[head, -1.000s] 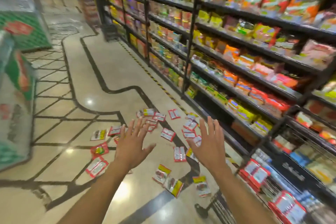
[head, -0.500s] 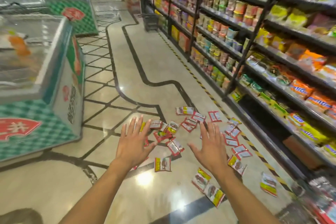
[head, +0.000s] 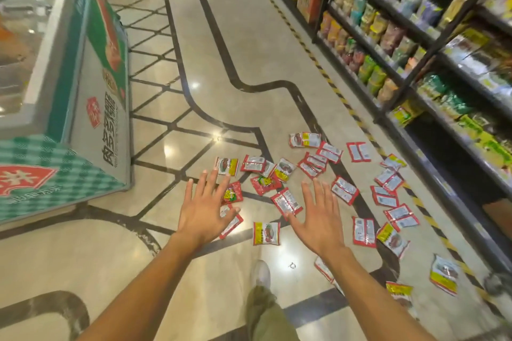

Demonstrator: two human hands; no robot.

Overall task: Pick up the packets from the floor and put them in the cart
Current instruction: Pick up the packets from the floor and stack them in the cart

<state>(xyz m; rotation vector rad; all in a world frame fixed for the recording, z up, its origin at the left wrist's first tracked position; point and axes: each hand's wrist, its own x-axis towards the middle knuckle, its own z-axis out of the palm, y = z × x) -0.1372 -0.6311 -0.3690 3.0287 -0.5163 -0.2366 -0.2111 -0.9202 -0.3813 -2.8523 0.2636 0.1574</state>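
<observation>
Two hands are showing, the left hand [head: 203, 212] and the right hand [head: 318, 219], each spreading all five fingers and holding nothing; roughly twenty-two packets [head: 266, 233] are lying scattered on the floor, a few overlapping, so the exact tally is hard to tell; about ten are showing yellow-and-red fronts, the others red-and-white backs; two chest freezers [head: 83, 108] are standing at the left; one white shoe [head: 261, 273] and one olive trouser leg [head: 266, 315] are showing below; one long shelving rack [head: 415, 83] is lining the right.
</observation>
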